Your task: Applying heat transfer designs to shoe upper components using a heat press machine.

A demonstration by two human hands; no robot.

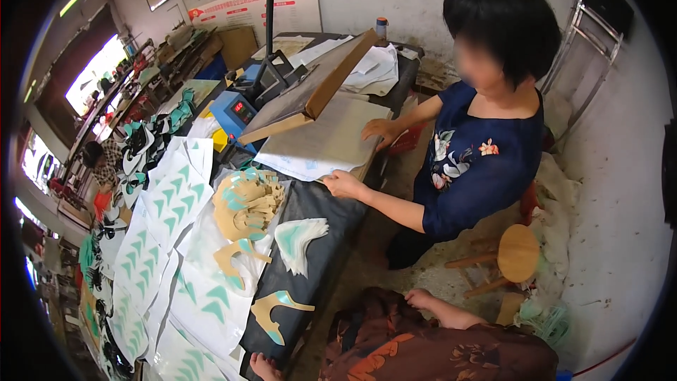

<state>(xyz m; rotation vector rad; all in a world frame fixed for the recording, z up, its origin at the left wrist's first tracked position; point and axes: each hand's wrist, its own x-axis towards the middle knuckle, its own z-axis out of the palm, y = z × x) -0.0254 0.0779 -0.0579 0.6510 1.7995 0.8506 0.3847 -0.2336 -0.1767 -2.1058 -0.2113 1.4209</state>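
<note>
At the lower edge my left hand (265, 365) rests on the front end of the table, fingers lying out and nothing seen in them. My right hand (419, 299) is off the table beside my brown patterned garment; its fingers curl in and hold nothing visible. Nearest my left hand lies a tan shoe-upper piece (269, 312) with pale green patches on the black tabletop (328, 215). Beyond it are a second tan piece (233, 262), a fanned stack of tan pieces (243, 204) and a stack of white and green pieces (300, 240).
A co-worker's hands (344, 185) touch a pale sheet (317, 134) on a heat press with a raised, tilted top plate (310, 92) and blue control box (233, 113). White sheets with green arrow shapes (169, 204) cover the left side. A wooden stool (518, 254) stands right.
</note>
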